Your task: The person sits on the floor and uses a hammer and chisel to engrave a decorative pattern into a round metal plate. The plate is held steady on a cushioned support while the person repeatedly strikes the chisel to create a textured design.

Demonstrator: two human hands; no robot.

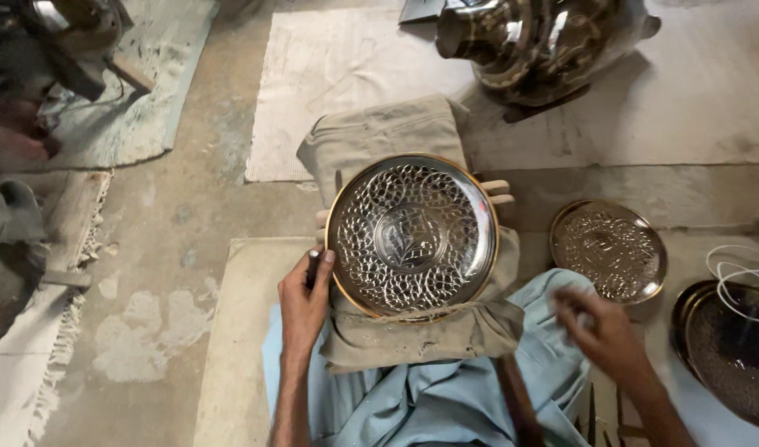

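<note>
Beside the engraved plate, left hand grips a tool; right hand blurred, grip unclear.

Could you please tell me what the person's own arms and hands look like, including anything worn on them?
Both forearms are bare, with no sleeves in view. The left hand shows no glove, ring or watch. The right hand is blurred, so any small ring cannot be told; no glove shows. Light blue clothing covers the lap.

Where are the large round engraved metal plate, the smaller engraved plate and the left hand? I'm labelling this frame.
large round engraved metal plate (pixel 410 234), head view, centre medallion
smaller engraved plate (pixel 608 250), head view, middle
left hand (pixel 305 296), head view, back of hand
</note>
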